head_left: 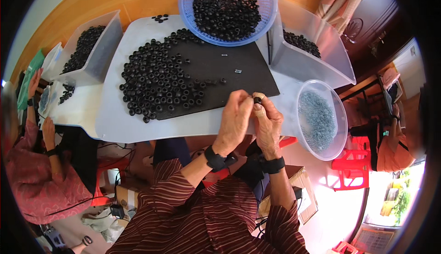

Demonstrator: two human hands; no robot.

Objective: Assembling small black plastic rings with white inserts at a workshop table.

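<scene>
Near the dark mat (pixel 216 68), the right hand (pixel 269 126) pinches a black bead (pixel 258 100); the left hand (pixel 233 121) curls alongside, hold unclear.

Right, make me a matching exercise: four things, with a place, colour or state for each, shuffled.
Things:
1. Basket
2. Bowl
3. Mat
4. Right hand

Descriptions:
A. Dark and flat, lying on the table
B. Pinching a single black piece
C. Blue, with a heap of black pieces inside
D. See-through, holding tiny pale bluish bits

Pairs: 1-C, 2-D, 3-A, 4-B
</scene>
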